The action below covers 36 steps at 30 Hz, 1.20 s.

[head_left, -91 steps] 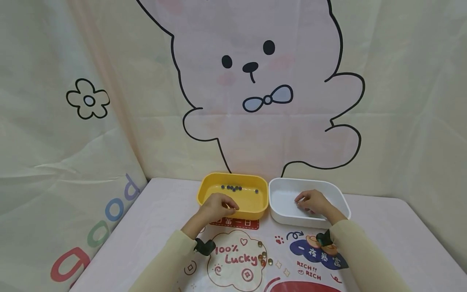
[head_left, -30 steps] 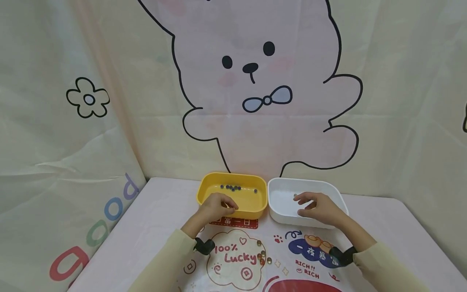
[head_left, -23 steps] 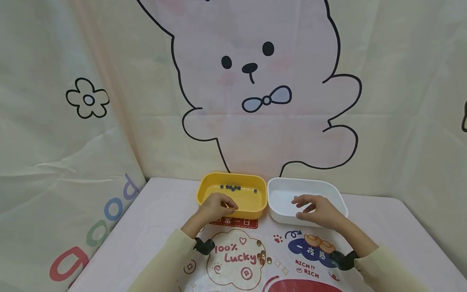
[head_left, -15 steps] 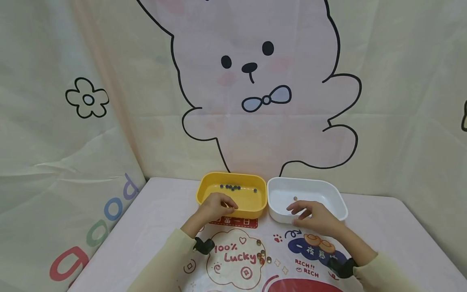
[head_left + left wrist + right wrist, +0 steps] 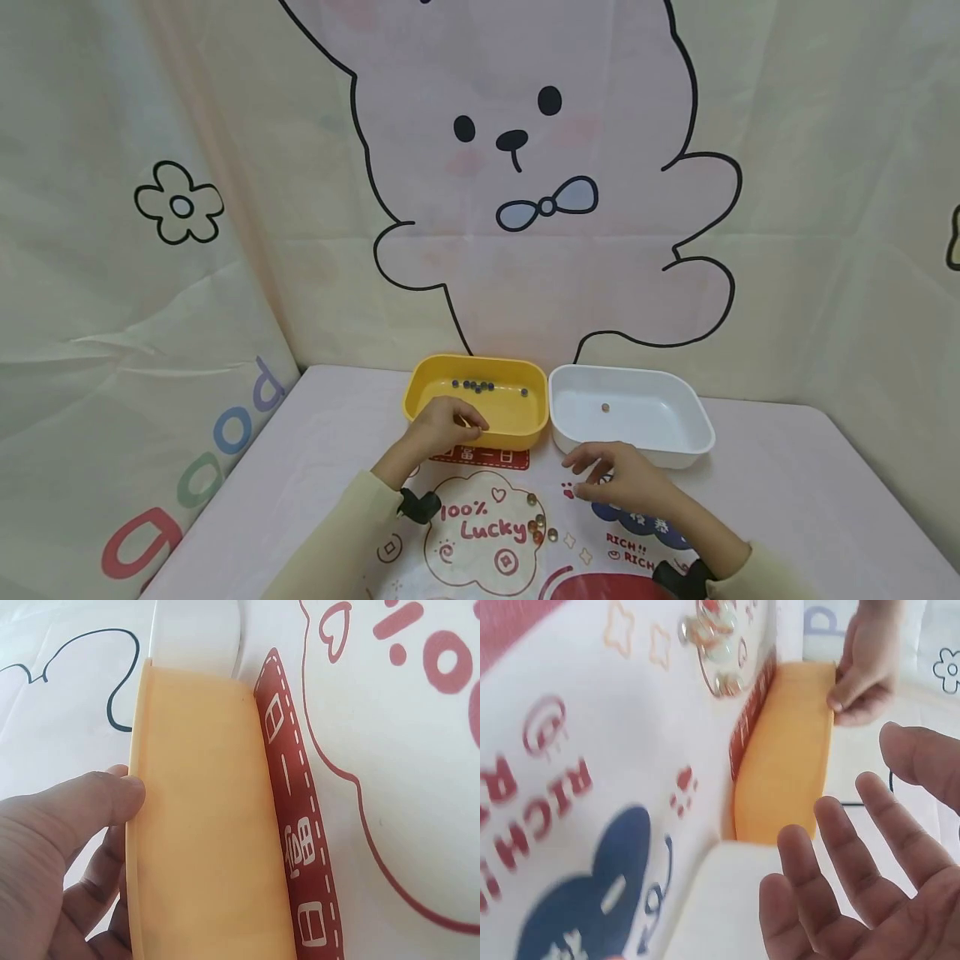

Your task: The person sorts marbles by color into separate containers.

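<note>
My left hand [image 5: 442, 422] holds the front rim of a yellow tray [image 5: 517, 433]. In the left wrist view the thumb [image 5: 112, 796] lies over the rim, with the fingers curled on the inner side of the wall. Several dark blue marbles [image 5: 478, 387] lie in that tray. My right hand [image 5: 618, 477] is over the tablecloth just in front of a white tray [image 5: 667, 425], fingers spread and nothing between them. One small brownish marble [image 5: 605, 407] lies on the white tray's floor. Several amber and clear glass marbles [image 5: 714, 634] lie on the cloth.
Both trays stand side by side near the back of the table [image 5: 300, 467], which has a printed cloth. A hanging sheet with a bear drawing [image 5: 517, 275] rises behind. Another sheet [image 5: 150, 333] hangs at the left.
My right hand has come out of the white tray, toward me and to the left, its fingers now parted. The marble in that tray has come into sight. My left hand stays put.
</note>
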Tool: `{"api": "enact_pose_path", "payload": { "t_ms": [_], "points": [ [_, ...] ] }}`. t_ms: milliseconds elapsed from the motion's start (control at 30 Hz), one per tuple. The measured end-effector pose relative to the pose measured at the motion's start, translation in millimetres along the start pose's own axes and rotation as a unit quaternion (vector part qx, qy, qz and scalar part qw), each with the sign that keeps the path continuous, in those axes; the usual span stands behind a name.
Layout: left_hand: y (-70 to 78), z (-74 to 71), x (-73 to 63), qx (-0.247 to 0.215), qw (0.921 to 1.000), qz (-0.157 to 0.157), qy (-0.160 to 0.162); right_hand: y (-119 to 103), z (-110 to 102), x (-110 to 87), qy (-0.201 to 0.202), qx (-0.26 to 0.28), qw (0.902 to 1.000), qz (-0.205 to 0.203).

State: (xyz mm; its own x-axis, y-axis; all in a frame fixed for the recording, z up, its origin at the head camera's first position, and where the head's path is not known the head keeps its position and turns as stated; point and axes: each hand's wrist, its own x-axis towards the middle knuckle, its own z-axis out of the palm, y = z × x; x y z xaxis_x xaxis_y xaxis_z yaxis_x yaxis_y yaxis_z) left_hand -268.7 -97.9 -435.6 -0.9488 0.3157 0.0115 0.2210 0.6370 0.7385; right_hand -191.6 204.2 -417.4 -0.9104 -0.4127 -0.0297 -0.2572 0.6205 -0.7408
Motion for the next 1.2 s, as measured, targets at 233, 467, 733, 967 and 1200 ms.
{"api": "enact_pose_path", "payload": {
  "t_ms": [233, 467, 733, 967, 1200],
  "points": [
    [0.5, 0.6, -0.9, 0.0, 1.0, -0.002, 0.002, 2.3, 15.8, -1.0, -0.032, 0.013, 0.9993, -0.012],
    [2.0, 0.2, -2.4, -0.004, 0.9999, -0.01, 0.003, 8.5, 28.3, 0.0, -0.061, 0.041, 0.9973, -0.001],
    [1.4, 0.6, -2.4, -0.001, 1.0, -0.003, 0.004, 10.5, 41.1, -0.6, -0.076, 0.046, 0.9958, 0.022],
    [1.6, 0.3, -2.3, -0.007, 1.0, -0.005, 0.004, 13.1, 50.5, -0.1, -0.077, 0.039, 0.9953, 0.043],
    [2.5, -0.2, -2.7, -0.007, 0.9999, -0.007, 0.004, 11.6, 53.8, -0.6, -0.075, 0.026, 0.996, 0.039]
  ]
}}
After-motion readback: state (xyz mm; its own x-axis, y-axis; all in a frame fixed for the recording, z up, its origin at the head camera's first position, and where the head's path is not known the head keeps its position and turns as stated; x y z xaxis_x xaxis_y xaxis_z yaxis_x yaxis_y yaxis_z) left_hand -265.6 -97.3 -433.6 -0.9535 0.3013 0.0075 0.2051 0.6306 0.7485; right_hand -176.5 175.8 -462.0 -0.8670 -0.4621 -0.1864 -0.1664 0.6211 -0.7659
